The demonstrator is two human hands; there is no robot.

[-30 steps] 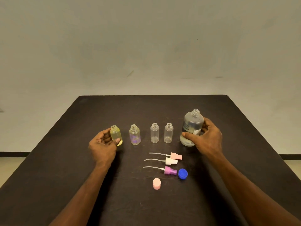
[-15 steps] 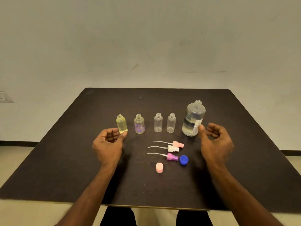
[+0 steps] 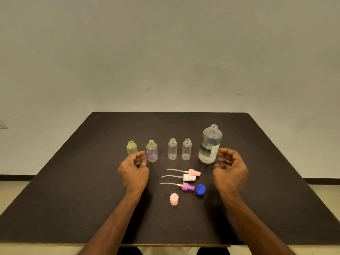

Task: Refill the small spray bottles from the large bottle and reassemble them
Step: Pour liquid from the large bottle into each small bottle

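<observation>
Dark brown worktop [image 3: 77, 181], matt, square-cornered, set against a pale wall. Row of five uncapped bottles across the middle, all upright and apart from one another: at your left a yellow-tinted small bottle [image 3: 131, 147], its lower part hidden behind your left hand [image 3: 134, 170]; next a clear small bottle with a purple tint at its base [image 3: 152, 151]; then two clear straight-sided small bottles [image 3: 172, 149] [image 3: 187, 149] standing close together, seemingly empty; at your right the large bottle [image 3: 210, 144], open-necked, labelled, with clear liquid filling the lower part. Nearer to you, between your hands, three spray heads lie on their sides with their dip tubes pointing to your left: a pink spray head [image 3: 194, 172] farthest, a white spray head [image 3: 189, 177] just below it, a magenta spray head [image 3: 187, 186] nearest. Blue cap [image 3: 200, 189] just right of the magenta one; whether the two touch cannot be told. Pink cap [image 3: 174, 199] stands alone, closest to you. Your left hand sits in front of the yellow-tinted bottle, fingers [image 3: 140, 158] curled loosely inward, holding nothing. Your right hand [image 3: 230, 168] sits just right of the large bottle, fingers [image 3: 225, 153] curled and relaxed, empty; whether the nearest fingertip touches the bottle cannot be told.
</observation>
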